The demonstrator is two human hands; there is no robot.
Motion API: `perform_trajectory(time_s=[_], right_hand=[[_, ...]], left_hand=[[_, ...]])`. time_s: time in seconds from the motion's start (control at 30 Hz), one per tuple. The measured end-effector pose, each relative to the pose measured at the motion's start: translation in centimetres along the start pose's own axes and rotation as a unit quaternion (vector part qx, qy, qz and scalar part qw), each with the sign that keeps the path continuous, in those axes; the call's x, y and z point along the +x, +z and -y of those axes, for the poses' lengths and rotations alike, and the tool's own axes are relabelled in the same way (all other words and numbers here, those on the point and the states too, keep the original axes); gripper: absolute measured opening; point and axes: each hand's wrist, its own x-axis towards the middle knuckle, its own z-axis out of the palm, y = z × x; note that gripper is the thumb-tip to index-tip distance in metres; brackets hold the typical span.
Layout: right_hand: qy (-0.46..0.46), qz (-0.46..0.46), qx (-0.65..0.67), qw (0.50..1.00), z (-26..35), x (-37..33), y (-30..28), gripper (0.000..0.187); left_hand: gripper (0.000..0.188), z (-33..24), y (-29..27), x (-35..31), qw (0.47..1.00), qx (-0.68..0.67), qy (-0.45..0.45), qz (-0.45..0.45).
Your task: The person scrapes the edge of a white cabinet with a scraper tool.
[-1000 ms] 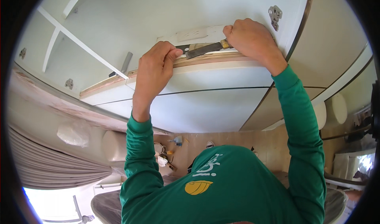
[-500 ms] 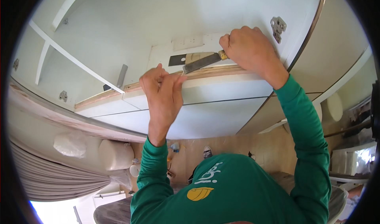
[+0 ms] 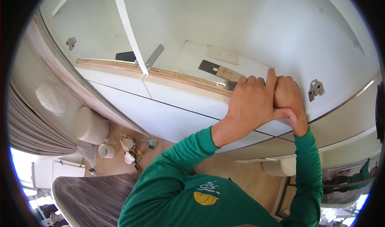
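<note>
A chisel (image 3: 230, 85) lies along the bare wooden front edge (image 3: 188, 79) of a white cabinet. Only a short length of its steel blade shows; the rest is under my hands. My right hand (image 3: 289, 92) is closed at the handle end. Against it and partly over it, my left hand (image 3: 252, 102) is curled over the chisel, its thumb reaching across toward the right wrist. The left fingertips are hidden. Just ahead of the blade is a small pale curl (image 3: 220, 85) on the edge. Behind the chisel lies a black flat blade (image 3: 208, 67) with a tan wooden part.
A white divider (image 3: 130, 30) splits the cabinet; beside it lean a grey flat strip (image 3: 155, 55) and a dark flat piece (image 3: 125, 56). A metal hinge (image 3: 316, 90) sits on the right wall. Below are a pale stool (image 3: 91, 126), a white bucket (image 3: 106, 150) and a plastic-covered seat (image 3: 92, 199).
My left hand has moved right from the cabinet edge onto the chisel beside my right hand. The view has swung, and the chisel blade is now mostly covered.
</note>
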Motion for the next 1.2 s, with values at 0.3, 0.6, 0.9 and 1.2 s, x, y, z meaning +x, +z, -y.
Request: perform_trajectory(time_s=[0.3,0.6,0.9,1.2], right_hand=[[-0.083,-0.030,0.026,0.996,0.5,0.7,0.4,0.025],[-0.135,-0.017,0.019,0.990,2.2,2.9,0.8,0.027],[-0.019,-0.114,-0.038,0.993,-1.1,-0.1,1.0,0.028],[-0.099,-0.092,-0.072,0.988,-1.1,0.3,0.4,0.024]], left_hand=[[0.119,0.6,0.2,-0.2,0.997,-0.020,-0.026,-0.068],[0.115,3.2,-1.4,-0.3,0.993,0.036,-0.021,-0.109],[0.111,-0.6,1.4,0.9,0.994,-0.011,-0.026,-0.106],[0.098,0.3,1.2,1.0,0.999,-0.010,-0.009,-0.043]])
